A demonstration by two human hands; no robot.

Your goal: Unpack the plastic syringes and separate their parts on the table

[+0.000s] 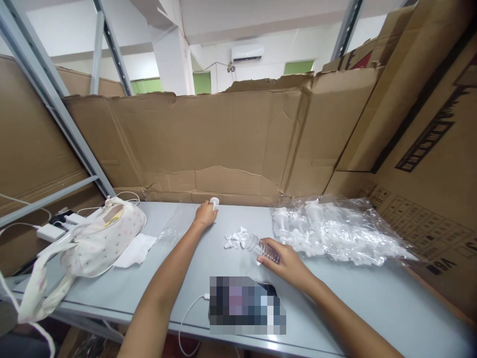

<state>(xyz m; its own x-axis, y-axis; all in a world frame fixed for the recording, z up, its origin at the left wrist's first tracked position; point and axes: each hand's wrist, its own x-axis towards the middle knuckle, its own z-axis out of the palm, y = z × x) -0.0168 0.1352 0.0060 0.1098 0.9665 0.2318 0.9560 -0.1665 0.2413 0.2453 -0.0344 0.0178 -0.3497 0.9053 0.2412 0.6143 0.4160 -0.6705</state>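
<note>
My right hand (282, 258) is wrapped round a clear ribbed plastic bottle (254, 243), which lies tilted with its mouth end toward the left. Just beyond that end is a small heap of white plastic pieces (234, 239) on the tabletop. Farther back, near the cardboard wall, my left hand (205, 215) has its fingers closed on a white plastic piece with a round top (214, 201). The lower part of that piece is mostly hidden by the fingers.
A clear bag of white plastic parts (331, 231) lies on the right of the grey table (357, 298). In front is a blurred-out phone (246, 306) with a white cable. On the left are a cloth bag (108, 238), a tissue (137, 250) and chargers (52, 231). Cardboard (223, 139) walls the back.
</note>
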